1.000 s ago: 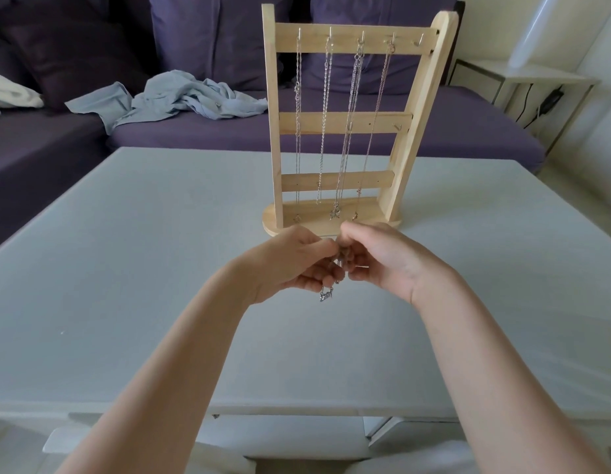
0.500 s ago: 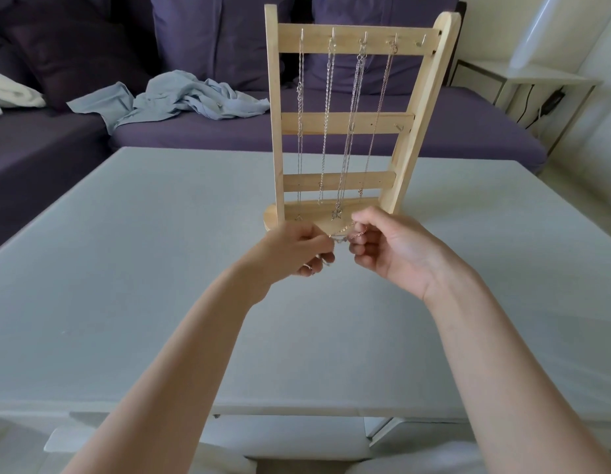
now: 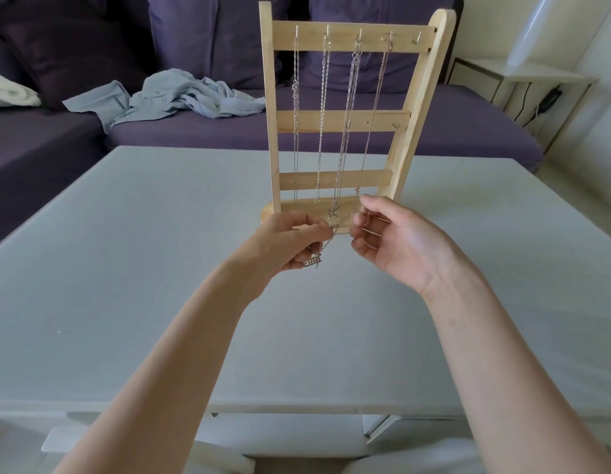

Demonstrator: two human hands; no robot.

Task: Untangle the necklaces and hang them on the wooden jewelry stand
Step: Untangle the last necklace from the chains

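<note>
Both hands hover above the middle of the bench [image 3: 126,302], just in front of the wooden jewelry stand [image 3: 334,121] near its far edge. The left hand [image 3: 283,244] pinches a silver necklace [image 3: 341,225]; the right hand [image 3: 393,241], fingers half-curled, holds its other end. Four chains [image 3: 346,124] hang on the stand.

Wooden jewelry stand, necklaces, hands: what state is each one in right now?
Wooden jewelry stand: upright on the table, rightmost top hook empty.
Hung necklaces: four, hanging straight from the top hooks.
Loose necklace: stretched between both hands, pendant dangling.
Left hand: pinching the chain.
Right hand: fingers part open, chain draped over them.
</note>
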